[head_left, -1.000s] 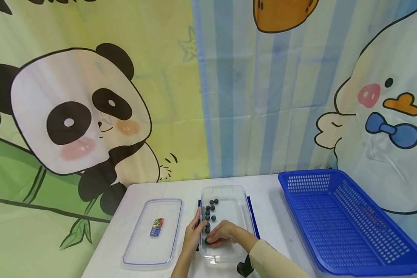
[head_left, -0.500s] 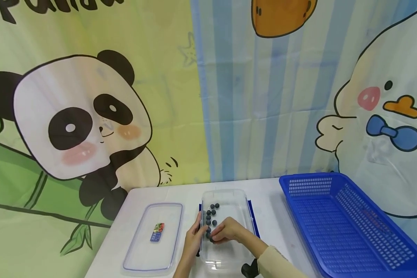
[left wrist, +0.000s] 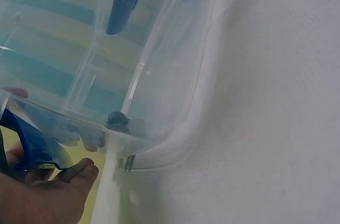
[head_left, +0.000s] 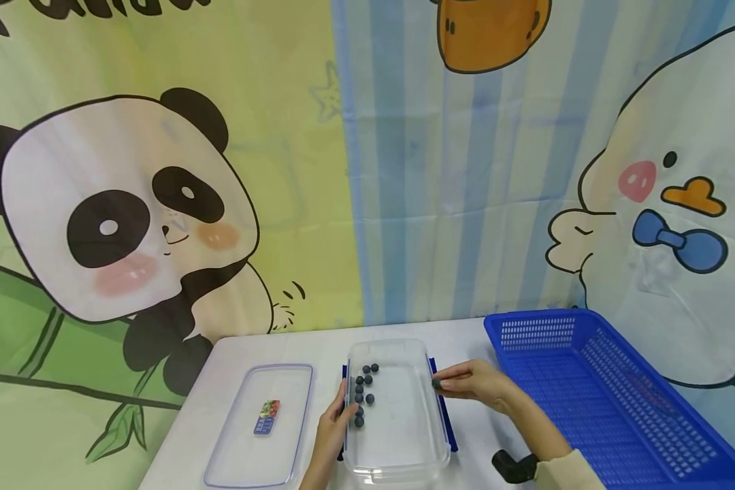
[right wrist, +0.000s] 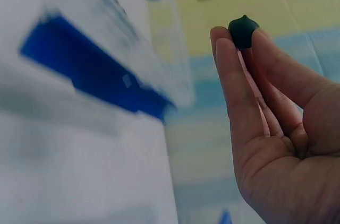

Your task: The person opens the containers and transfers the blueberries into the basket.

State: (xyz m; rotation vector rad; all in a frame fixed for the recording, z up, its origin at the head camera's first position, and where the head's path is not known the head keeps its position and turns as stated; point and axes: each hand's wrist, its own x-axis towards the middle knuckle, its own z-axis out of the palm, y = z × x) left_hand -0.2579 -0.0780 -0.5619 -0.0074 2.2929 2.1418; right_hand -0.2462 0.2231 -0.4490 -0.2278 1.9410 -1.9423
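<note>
A clear plastic storage box with blue side latches stands on the white table, open at the top. Several small dark balls lie along its left side. My left hand grips the box's left wall, thumb at the rim; in the left wrist view its fingers are beside a blue latch. Just off the box's right edge, my right hand pinches one dark ball between thumb and fingertips. That ball shows a small pointed tip in the right wrist view.
Left of the box lies a flat clear lid with a colourful label. A large blue perforated basket stands at the right. A printed cloth hangs behind the table.
My right hand has picked a dark ball from inside the box and carried it out, up and over the right edge. The left hand has stayed at the left wall.
</note>
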